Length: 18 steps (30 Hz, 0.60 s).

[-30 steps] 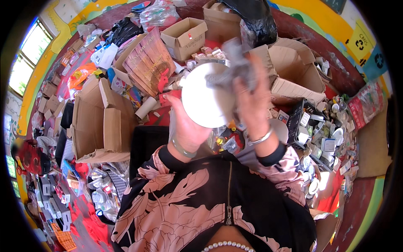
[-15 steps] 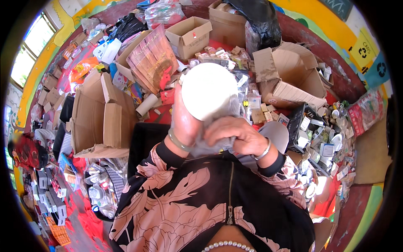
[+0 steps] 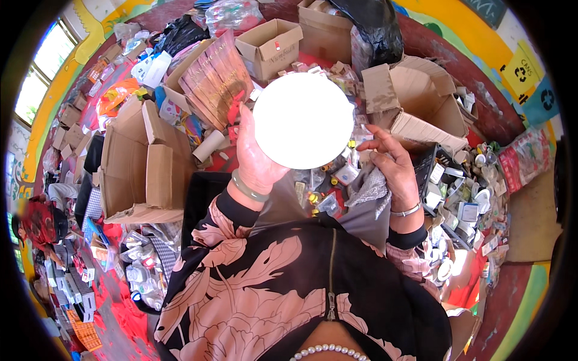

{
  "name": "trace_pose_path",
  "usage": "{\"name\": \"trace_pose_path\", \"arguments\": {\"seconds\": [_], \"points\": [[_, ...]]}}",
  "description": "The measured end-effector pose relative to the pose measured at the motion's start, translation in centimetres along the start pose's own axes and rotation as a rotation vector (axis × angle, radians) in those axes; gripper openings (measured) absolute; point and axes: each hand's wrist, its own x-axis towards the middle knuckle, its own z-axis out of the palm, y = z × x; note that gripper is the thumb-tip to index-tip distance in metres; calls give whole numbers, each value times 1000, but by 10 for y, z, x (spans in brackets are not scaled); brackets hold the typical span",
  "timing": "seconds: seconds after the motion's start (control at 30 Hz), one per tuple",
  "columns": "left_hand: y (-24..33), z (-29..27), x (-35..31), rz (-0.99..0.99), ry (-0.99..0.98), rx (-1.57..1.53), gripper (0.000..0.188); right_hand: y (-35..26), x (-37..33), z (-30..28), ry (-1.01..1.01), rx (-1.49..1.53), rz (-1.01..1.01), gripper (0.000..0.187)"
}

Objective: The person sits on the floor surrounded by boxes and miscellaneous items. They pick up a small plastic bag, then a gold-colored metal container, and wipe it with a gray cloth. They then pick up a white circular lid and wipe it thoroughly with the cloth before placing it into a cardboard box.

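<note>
My left hand (image 3: 251, 157) holds up a round white object (image 3: 304, 120) from its left and lower edge. Glare washes out its face, so I cannot tell whether it is a plate or a lid. To its right, apart from it, is my right hand (image 3: 398, 171), which keeps a grey cloth (image 3: 368, 188) tucked under the palm. The cloth hangs down toward my lap, while the index finger and thumb of that hand point toward the white object. Behind and below the white object lie small packages and bits of plastic, partly hidden by it.
Open cardboard boxes stand at left (image 3: 165, 174), at right (image 3: 430, 108) and farther back (image 3: 269, 51). A black crate (image 3: 424, 174) with small goods is at my right. A black bag (image 3: 373, 30) rises at the back. Another person (image 3: 39, 219) is at the far left.
My right hand has drawn away from the white object to the right, taking the cloth with it. The white object now faces up more fully and sits slightly farther from me.
</note>
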Motion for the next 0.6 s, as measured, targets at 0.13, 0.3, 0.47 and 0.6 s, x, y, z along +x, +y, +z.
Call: {"name": "trace_pose_path", "arguments": {"seconds": [0.13, 0.3, 0.47, 0.6], "points": [[-1, -7, 2, -155, -73, 85, 78, -1, 6, 0, -191, -43, 6, 29], [1, -24, 12, -340, -146, 82, 69, 20, 1, 6, -252, 78, 72, 21], [4, -22, 22, -368, -55, 97, 65, 29, -2, 8, -124, 272, 153, 22], [-3, -25, 27, -201, 171, 372, 59, 35, -1, 13, 110, 261, 72, 20]]}}
